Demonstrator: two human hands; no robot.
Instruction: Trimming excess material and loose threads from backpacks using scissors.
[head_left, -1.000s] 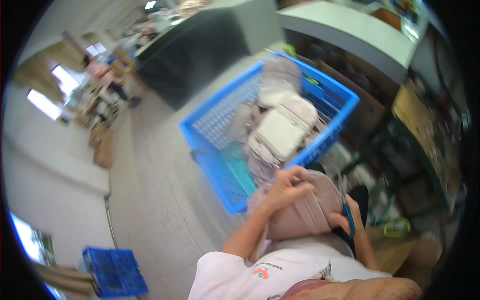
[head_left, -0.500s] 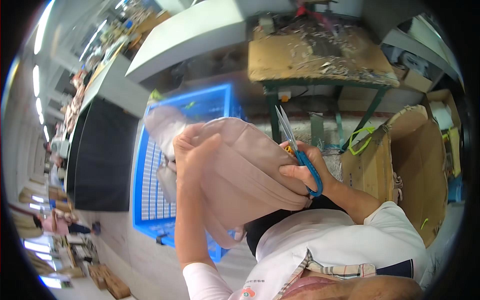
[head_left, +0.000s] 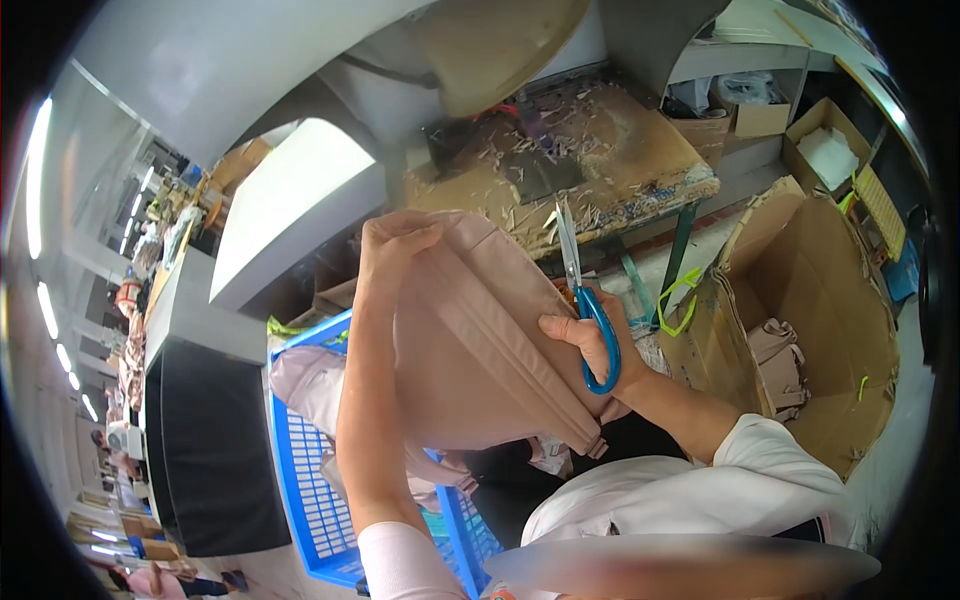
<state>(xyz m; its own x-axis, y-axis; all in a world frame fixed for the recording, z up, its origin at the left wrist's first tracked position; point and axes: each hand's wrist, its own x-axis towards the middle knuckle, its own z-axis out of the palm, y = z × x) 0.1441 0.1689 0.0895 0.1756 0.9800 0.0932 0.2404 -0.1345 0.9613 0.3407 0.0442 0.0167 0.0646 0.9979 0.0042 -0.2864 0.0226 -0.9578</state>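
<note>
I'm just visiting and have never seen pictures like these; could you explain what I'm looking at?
There is no robot: these are a person's bare hands. A wide fisheye camera on the person's head looks down, so straight edges bend. The left hand grips the upper edge of a pale pink fabric bag; the right hand holds steel scissors with blue handles, blades pointing up. Beyond, small pale scraps litter a worn brown table. A blue plastic basket stands left, an open brown cardboard box right.
</note>
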